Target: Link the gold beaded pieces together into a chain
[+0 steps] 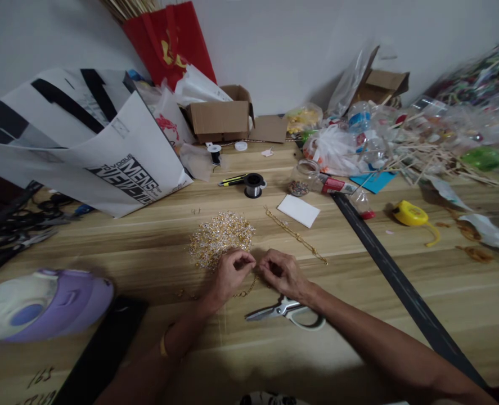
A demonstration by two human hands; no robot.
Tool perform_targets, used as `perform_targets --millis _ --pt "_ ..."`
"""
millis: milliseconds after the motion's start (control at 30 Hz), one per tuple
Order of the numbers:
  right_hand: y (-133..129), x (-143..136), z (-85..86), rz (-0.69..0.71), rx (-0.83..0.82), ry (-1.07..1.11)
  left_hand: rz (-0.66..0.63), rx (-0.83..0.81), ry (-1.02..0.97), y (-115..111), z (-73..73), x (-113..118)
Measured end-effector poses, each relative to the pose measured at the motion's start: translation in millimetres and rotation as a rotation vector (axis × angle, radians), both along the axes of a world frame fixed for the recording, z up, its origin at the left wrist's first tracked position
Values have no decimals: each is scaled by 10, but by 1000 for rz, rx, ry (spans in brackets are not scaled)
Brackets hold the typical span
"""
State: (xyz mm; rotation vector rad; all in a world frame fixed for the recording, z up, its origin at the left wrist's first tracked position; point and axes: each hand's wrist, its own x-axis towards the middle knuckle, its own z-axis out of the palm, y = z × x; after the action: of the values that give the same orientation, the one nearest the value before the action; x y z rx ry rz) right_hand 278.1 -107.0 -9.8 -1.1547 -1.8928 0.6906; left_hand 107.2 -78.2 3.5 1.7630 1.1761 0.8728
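Left hand [233,271], right hand [285,274]: each grip pinched together, likely for fine work; contents too small to tell. Chain [244,293]: beneath, on desk [181,349]. Beads [219,236]: far left, seemingly within reach.

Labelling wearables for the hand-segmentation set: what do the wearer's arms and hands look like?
Left hand and right hand: no gloves. No sleeves visible on the forearms. A narrow yellow-gold band sits on the left forearm; its fine detail is unclear.

Wood-grain tbl [359,275] w/ dark strip [402,287] slanting on R side, pale-grey wall [274,50] behind, dim lighting.
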Motion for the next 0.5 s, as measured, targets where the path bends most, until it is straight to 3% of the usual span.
perform_targets --millis 500 --pt "1 -2 4 -8 -6 -10 -10 4 27 -17 45 8"
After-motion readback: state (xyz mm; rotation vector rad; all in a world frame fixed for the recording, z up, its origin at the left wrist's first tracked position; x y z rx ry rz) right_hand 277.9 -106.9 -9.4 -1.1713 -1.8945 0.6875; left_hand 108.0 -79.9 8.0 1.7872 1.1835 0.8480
